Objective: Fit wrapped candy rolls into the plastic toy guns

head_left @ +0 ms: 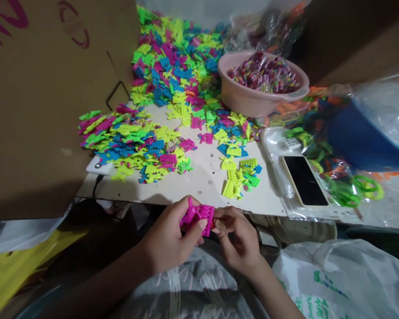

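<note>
My left hand (173, 237) is closed around a small pink plastic comb-like piece (199, 214), held just below the white table's front edge (193, 195). My right hand (237, 239) pinches the same pink piece from its right side with thumb and fingers. Both hands are over my lap. On the table lies a big heap of similar small plastic pieces (173, 75) in yellow, green, blue and pink. A smaller yellow-green cluster (237, 175) sits nearest my hands.
A pink basin (252, 99) filled with small wrapped items stands at the back right. A phone (305, 180) lies face up on clear plastic bags of coloured rings (349, 177). Brown cardboard (43, 102) walls the left side. A white printed bag (339, 279) sits at lower right.
</note>
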A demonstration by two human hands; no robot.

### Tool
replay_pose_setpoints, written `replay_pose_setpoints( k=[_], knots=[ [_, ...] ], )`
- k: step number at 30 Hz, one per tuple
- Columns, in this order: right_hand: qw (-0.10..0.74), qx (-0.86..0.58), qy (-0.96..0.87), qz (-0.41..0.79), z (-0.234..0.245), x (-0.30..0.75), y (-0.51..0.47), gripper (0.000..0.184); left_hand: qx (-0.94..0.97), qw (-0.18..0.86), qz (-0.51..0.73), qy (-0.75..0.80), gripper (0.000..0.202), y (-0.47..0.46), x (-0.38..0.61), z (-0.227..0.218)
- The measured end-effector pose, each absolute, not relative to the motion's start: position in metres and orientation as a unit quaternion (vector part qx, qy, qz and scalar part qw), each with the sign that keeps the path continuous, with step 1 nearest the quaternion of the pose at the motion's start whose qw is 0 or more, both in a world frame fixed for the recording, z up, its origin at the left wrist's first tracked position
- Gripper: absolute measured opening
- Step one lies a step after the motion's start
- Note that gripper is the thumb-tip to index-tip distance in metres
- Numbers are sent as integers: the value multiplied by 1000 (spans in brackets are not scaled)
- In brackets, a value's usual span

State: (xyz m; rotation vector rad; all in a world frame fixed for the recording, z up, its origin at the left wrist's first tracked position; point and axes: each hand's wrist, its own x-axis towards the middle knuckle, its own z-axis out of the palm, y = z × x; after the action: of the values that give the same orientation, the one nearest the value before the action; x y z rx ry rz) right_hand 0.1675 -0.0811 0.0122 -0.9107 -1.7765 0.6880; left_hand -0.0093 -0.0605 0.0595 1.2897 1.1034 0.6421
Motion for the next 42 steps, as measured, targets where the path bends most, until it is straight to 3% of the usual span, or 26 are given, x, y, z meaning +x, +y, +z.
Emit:
replay_pose_setpoints(
  k=[2, 7, 14, 21, 30, 42],
  knots=[
    [496, -369, -730, 290, 12, 166, -82, 22, 560, 608, 287, 484, 20, -63, -10, 62],
    [521, -353, -708, 321, 16, 162, -82, 19, 464, 718, 267, 446, 32, -55, -14, 64],
    [509, -356, -664, 417, 16, 163, -83, 13, 474, 709, 279, 443, 31, -46, -17, 68],
    [535, -313, -603, 502, 17, 159, -81, 8, 418, 778, 276, 379, 38, -48, -17, 63],
    [547, -355, -668, 360, 14, 159, -84, 10, 478, 699, 318, 427, 36, -54, -11, 56],
    [508, -367, -747, 222, 16, 156, -87, 24, 471, 688, 321, 449, 36, -62, -8, 56]
  ],
)
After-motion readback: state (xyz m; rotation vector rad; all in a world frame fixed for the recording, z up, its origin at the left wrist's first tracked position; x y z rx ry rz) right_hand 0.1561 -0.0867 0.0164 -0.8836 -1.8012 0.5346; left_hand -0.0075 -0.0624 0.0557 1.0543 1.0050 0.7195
